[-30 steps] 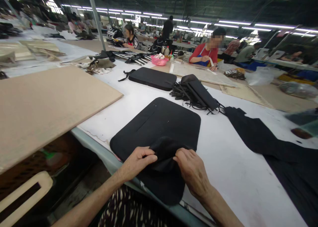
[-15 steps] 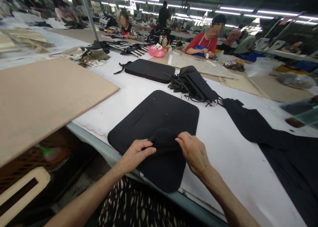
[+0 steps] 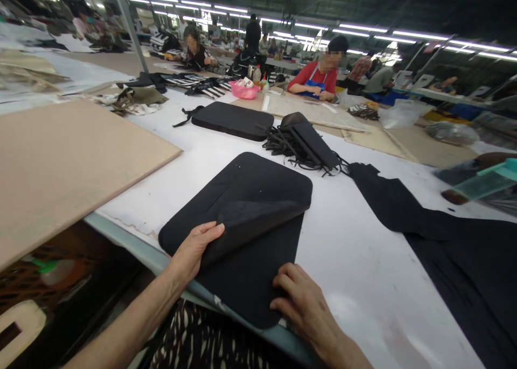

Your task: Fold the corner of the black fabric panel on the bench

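A black padded panel lies on the white table in front of me, with a second black layer under it. My left hand grips the near edge of the top layer and folds it back and upward. My right hand lies with curled fingers pressed on the lower layer near the table's front edge, holding it down.
A tan board lies at left. Farther back lie another black panel, a bundle of black straps and black fabric at right. A person in a red top and others work at far tables. A pink basket stands behind.
Both hands were pinching a bump in the middle of the near edge. My left hand has now peeled the top layer back, and my right hand has slid down onto the lower layer.
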Demonstrator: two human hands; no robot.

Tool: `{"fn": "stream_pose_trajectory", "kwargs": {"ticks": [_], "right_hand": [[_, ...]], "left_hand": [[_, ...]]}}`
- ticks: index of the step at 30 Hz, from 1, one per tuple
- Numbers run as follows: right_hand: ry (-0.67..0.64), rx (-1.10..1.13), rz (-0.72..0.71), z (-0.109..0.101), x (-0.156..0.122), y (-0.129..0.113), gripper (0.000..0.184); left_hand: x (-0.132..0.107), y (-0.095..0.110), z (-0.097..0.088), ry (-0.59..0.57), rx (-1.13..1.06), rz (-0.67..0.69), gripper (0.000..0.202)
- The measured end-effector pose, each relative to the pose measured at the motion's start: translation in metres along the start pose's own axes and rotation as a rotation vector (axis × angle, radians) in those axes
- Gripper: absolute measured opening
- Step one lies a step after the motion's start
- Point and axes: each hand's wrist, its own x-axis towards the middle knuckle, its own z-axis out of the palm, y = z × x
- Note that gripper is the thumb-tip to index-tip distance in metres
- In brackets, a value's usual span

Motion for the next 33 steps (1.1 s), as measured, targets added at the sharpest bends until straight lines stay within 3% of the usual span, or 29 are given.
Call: {"fn": "stream_pose_trajectory", "kwargs": {"ticks": [8, 16, 23, 29, 33], "right_hand": [[0.064, -0.101, -0.020, 0.003, 0.008, 0.001, 0.018], [0.257, -0.120, -0.098, -0.016, 0.033, -0.012, 0.032], [0.267, -0.280, -0.054, -0.026, 0.058, -0.017, 0.036], [0.240, -0.319, -0.030, -0.027, 0.080, -0.018, 0.027], [0.237, -0.237, 0.039, -0.026, 0.083, -0.015, 0.026]], "left_hand": [[-0.005, -0.004, -0.001, -0.238, 0.044, -0.015, 0.025], [-0.007, -0.008, -0.002, -0.286, 0.384, 0.087, 0.033], [-0.011, -0.005, -0.001, -0.361, 0.613, 0.236, 0.036], [-0.017, -0.003, 0.000, -0.431, 0.760, 0.427, 0.034], [-0.017, -0.005, 0.002, -0.427, 0.729, 0.328, 0.020]]}}
